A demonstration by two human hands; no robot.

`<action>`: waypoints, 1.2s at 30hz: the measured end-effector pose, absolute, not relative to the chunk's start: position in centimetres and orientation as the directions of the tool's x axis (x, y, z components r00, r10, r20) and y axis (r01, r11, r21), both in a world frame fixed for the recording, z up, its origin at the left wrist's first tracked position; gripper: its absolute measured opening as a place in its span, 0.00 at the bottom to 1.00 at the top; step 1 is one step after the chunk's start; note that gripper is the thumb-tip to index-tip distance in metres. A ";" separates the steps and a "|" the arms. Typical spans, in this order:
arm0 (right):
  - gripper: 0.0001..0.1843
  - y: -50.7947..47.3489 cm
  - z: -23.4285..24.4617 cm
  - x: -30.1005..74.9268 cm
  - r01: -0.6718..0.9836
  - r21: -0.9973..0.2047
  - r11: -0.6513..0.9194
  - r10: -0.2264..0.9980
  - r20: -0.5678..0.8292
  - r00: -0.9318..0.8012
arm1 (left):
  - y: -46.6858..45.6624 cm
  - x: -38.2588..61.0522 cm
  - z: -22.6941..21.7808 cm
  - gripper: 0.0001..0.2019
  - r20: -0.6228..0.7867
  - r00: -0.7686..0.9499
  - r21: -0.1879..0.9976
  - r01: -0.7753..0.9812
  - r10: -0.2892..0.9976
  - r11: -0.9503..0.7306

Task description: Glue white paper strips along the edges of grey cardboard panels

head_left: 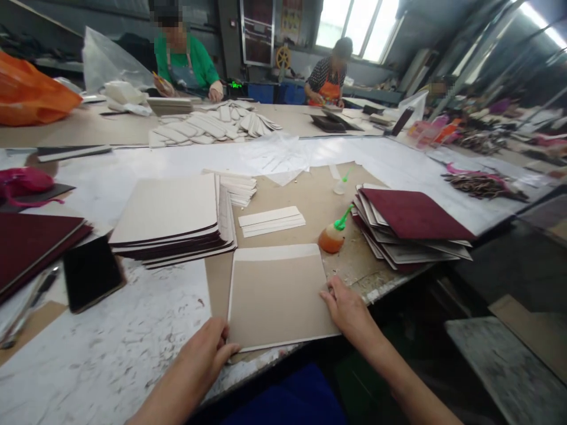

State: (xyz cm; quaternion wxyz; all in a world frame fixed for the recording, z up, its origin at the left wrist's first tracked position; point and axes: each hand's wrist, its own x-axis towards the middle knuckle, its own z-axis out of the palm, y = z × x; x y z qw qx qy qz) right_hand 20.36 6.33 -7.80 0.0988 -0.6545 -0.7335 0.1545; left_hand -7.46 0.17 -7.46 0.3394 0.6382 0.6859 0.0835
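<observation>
A grey-beige cardboard panel (277,298) lies flat at the table's front edge. My left hand (206,354) pinches its near left corner, fingers closed on the edge. My right hand (349,307) rests against the panel's right edge with its fingers curled on it. Just behind the panel lie a few narrow white card strips (271,221). An orange glue bottle with a green nozzle (333,236) stands to the panel's right rear. A tall stack of the same panels (170,221) sits to the left rear.
A dark phone (91,273) and pen (31,304) lie left, beside maroon covers (31,245). A fanned pile of maroon-faced boards (410,227) sits right, with a small clear bottle (341,184) behind. Two people work at the far table among card strips (212,125).
</observation>
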 end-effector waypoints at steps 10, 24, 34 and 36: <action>0.01 6.4 -7.2 20.0 0.964 -0.260 0.052 0.985 -0.148 -0.093 | -0.2 -7.4 -7.3 0.03 -0.334 0.028 0.584 0.791 0.942 0.184; 0.05 6.1 -5.9 18.7 0.997 -0.075 -0.028 0.983 -0.181 0.014 | -0.1 -7.8 -7.4 0.24 -0.263 0.158 0.575 0.818 0.952 0.023; 0.04 6.4 -5.7 19.3 0.980 -0.198 0.007 0.985 -0.170 -0.041 | 0.5 -8.4 -8.0 0.23 -0.159 0.285 0.430 0.882 0.945 -0.194; 0.03 6.6 -5.8 19.6 0.956 -0.292 -0.005 0.986 -0.164 -0.044 | 0.5 -8.7 -9.1 0.21 -0.051 0.309 0.403 0.877 0.950 -0.263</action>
